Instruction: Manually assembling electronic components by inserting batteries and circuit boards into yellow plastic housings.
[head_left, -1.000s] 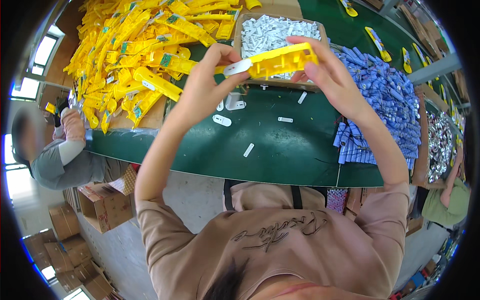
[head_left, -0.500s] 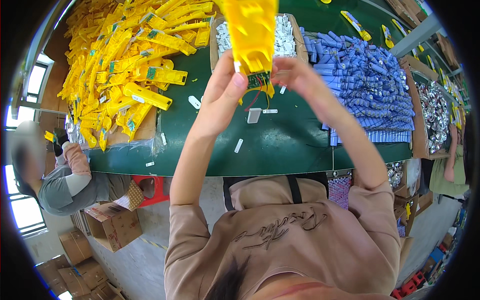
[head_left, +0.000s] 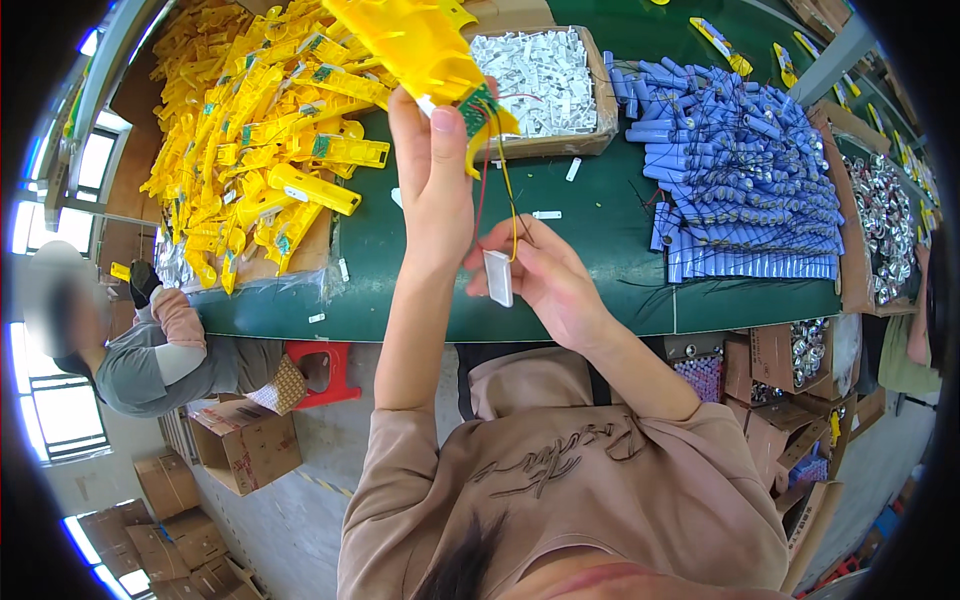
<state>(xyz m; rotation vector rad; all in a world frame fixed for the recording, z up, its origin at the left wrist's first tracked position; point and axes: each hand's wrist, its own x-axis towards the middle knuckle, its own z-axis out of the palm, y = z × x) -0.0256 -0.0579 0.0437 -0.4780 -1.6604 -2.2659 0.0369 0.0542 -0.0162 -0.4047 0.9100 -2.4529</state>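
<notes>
My left hand point(head_left: 438, 195) is closed around the lower end of a yellow plastic housing point(head_left: 408, 48), tilted up and to the left over the bench. A green circuit board point(head_left: 477, 106) sits in the end nearest me. Thin red, black and yellow wires point(head_left: 507, 185) hang from it toward a small white rectangular panel point(head_left: 498, 279). My right hand point(head_left: 562, 295) is at that panel, thumb by its upper right edge and fingers behind it; the panel partly hides the grip.
A pile of yellow housings point(head_left: 270, 140) lies at left, a carton of small white parts point(head_left: 612, 115) behind my hands. Blue cylindrical cells with wires point(head_left: 740, 180) are stacked at right, beside a box of shiny metal parts point(head_left: 885, 230). A person point(head_left: 150, 350) sits at far left.
The housing has tilted and moved left with my left hand. My right hand has come down from the circuit board to the white panel, which is now lifted off the bench.
</notes>
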